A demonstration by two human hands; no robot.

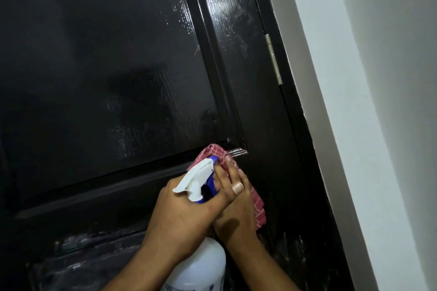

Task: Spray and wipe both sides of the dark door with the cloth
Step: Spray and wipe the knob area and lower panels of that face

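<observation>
The dark glossy door point(99, 66) fills the left and middle of the view, with wet streaks shining on its panels. My left hand point(179, 215) grips the neck of a white spray bottle point(201, 264) with a white and blue trigger head, its nozzle pointing at the door. My right hand point(236, 210) lies partly behind the left one, its fingers flat on a red checked cloth point(259, 205) pressed to the door's right stile, just below the panel corner.
A metal hinge point(274, 59) sits on the door's right edge against the dark frame point(302, 106). A white wall point(378, 101) runs along the right. Smeared residue shows on the lower door panel point(94, 260).
</observation>
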